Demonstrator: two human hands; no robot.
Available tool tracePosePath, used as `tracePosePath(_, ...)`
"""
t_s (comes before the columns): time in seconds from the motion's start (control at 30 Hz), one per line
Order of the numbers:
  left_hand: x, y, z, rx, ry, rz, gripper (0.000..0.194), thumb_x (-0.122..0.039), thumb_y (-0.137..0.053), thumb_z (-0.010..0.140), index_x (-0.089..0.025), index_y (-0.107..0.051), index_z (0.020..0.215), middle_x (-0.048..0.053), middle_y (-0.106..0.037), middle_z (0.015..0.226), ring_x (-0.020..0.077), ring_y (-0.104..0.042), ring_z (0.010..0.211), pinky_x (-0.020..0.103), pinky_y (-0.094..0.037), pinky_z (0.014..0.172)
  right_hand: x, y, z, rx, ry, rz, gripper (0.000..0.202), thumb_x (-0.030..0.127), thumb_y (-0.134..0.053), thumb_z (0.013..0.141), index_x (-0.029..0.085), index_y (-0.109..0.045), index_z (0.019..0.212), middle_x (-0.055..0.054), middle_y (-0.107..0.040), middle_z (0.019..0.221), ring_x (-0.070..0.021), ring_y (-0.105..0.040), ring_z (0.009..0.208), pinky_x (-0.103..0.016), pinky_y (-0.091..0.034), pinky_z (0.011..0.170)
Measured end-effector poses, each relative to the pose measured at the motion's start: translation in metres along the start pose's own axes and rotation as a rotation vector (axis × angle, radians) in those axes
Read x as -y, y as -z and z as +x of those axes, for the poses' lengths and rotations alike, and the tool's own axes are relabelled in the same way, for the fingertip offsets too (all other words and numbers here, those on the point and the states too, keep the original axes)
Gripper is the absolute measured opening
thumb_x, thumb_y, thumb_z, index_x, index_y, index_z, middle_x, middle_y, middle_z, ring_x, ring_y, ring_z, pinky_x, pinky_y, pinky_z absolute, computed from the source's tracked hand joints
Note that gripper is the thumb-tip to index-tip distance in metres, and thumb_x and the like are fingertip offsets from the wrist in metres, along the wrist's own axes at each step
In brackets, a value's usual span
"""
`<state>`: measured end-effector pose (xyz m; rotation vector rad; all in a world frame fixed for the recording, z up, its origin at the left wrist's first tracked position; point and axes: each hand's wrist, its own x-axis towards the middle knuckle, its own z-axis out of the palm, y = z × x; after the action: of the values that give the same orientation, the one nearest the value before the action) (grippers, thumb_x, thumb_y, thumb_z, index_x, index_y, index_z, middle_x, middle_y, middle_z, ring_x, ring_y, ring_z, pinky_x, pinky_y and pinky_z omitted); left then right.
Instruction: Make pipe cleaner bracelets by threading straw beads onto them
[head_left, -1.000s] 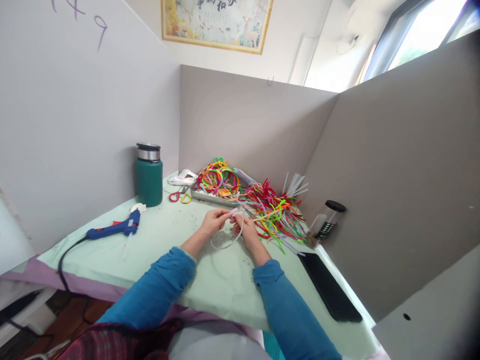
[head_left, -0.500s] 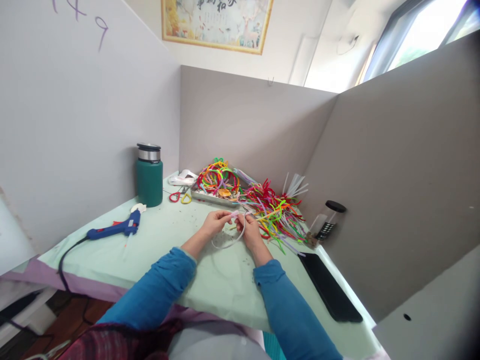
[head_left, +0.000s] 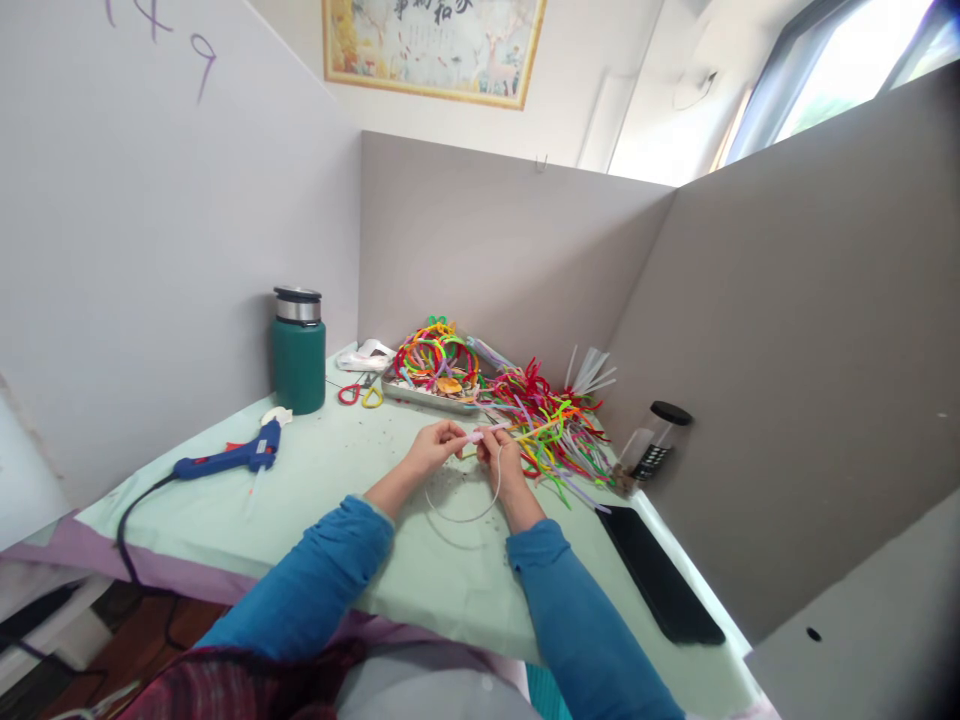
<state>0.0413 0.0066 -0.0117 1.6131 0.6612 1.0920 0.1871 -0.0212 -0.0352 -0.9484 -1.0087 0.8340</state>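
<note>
My left hand [head_left: 435, 446] pinches one end of a pale pink pipe cleaner [head_left: 473, 437] over the middle of the table. Close by, my right hand [head_left: 505, 458] has its fingers closed round the same strip, whose free end sticks out to the right. A thin white hoop [head_left: 466, 520] hangs in a curve below both hands; how it meets the pink strip is hidden by my fingers. Just beyond my right hand spreads a heap of coloured pipe cleaners [head_left: 536, 395].
A metal tray [head_left: 427, 398] holds colourful rings, with scissors [head_left: 372, 397] beside it. On the left are a green bottle [head_left: 299, 365] and a blue glue gun [head_left: 225, 460] with its cord. To the right lie a black phone [head_left: 660, 575] and a clear black-capped container [head_left: 660, 440]. Partitions surround the table.
The white hoop has swung lower and turned, now hanging as a wider curve beneath my hands. More of the pink strip shows to the right of my right fingers. Both hands have shifted slightly.
</note>
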Motion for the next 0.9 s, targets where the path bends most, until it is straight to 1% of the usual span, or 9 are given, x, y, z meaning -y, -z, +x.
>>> tracePosePath(0.13,-0.0030,-0.0009,-0.0014,0.025,0.028,0.001,0.042,-0.051,-0.077,0.057,-0.015,-0.058,0.069,0.000,-0.060,0.052,0.0106,-0.051,0.050,0.023,-0.035,0.052,0.0012,-0.0002,-0.0009,-0.007,0.014,-0.033,0.035,0.053,-0.069,0.071,0.020,-0.059,0.067,0.006,-0.044,0.048,-0.0106,-0.036,0.046,-0.026,-0.025,0.046)
tracePosePath(0.23,-0.0052,-0.0003,-0.0020,0.022,0.036,0.003,0.042,-0.051,-0.077,0.057,-0.015,-0.058,0.067,0.000,-0.060,0.052,0.0093,-0.048,0.048,0.022,-0.033,0.049,0.0014,0.0001,-0.0010,-0.003,0.017,-0.036,0.035,0.053,-0.069,0.071,0.020,-0.059,0.066,0.006,-0.045,0.047,-0.0105,-0.035,0.045,-0.026,-0.024,0.046)
tracePosePath(0.43,-0.0033,0.0021,-0.0001,-0.044,0.050,-0.013,0.043,-0.054,-0.074,0.060,-0.016,-0.057,0.069,-0.002,-0.060,0.052,0.0057,-0.039,0.041,0.020,-0.026,0.043,0.0020,-0.0001,-0.0006,0.011,-0.027,-0.058,0.041,0.058,-0.070,0.067,0.019,-0.057,0.061,0.003,-0.051,0.051,-0.0101,-0.039,0.045,-0.025,-0.026,0.045)
tracePosePath(0.53,-0.0022,0.0030,0.0007,-0.080,0.053,-0.039,0.045,-0.055,-0.073,0.061,-0.015,-0.059,0.077,-0.003,-0.058,0.051,0.0049,-0.036,0.039,0.020,-0.025,0.042,0.0021,0.0002,-0.0009,0.023,-0.038,-0.066,0.042,0.058,-0.072,0.066,0.019,-0.058,0.062,0.003,-0.053,0.053,-0.0097,-0.040,0.045,-0.025,-0.028,0.045)
tracePosePath(0.63,-0.0018,0.0036,0.0011,-0.086,0.058,-0.050,0.049,-0.055,-0.072,0.061,-0.014,-0.062,0.085,-0.004,-0.058,0.052,0.0052,-0.036,0.039,0.021,-0.025,0.042,0.0031,0.0003,-0.0021,0.039,-0.058,-0.079,0.043,0.059,-0.072,0.066,0.019,-0.058,0.063,0.003,-0.052,0.052,-0.0101,-0.040,0.045,-0.025,-0.028,0.044)
tracePosePath(0.77,-0.0011,0.0038,0.0021,-0.114,0.054,-0.042,0.048,-0.057,-0.071,0.060,-0.014,-0.062,0.079,-0.002,-0.058,0.053,0.0057,-0.038,0.041,0.021,-0.026,0.042,0.0053,-0.0008,-0.0041,0.044,-0.056,-0.085,0.042,0.057,-0.072,0.066,0.018,-0.058,0.062,0.002,-0.053,0.053,-0.0096,-0.040,0.046,-0.024,-0.028,0.044)
tracePosePath(0.9,0.0000,0.0043,0.0036,-0.156,0.060,-0.022,0.050,-0.060,-0.070,0.058,-0.015,-0.061,0.077,-0.002,-0.057,0.052,0.0056,-0.037,0.041,0.021,-0.023,0.042,0.0077,-0.0025,-0.0061,0.072,-0.045,-0.108,0.039,0.053,-0.072,0.067,0.017,-0.060,0.061,0.002,-0.054,0.054,-0.0086,-0.039,0.046,-0.024,-0.028,0.046)
